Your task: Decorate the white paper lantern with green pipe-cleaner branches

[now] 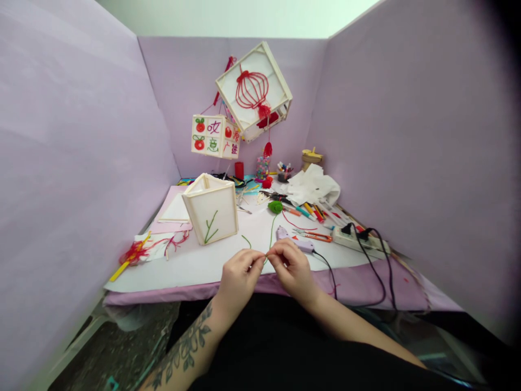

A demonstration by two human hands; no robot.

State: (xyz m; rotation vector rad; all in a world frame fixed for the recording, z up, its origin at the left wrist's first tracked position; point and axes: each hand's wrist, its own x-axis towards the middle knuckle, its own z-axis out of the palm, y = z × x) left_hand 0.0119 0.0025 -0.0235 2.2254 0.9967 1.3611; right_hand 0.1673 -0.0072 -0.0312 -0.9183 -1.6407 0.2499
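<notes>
Our left hand [241,274] and right hand [293,270] pinching thin green yarn [271,234], white triangular-framed lantern [210,210] beyond our left.

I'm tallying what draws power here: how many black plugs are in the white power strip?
2. The left plug sits near the left end of the power strip; the right plug sits nearer its middle. I see no others, though the cords could hide one.
</notes>
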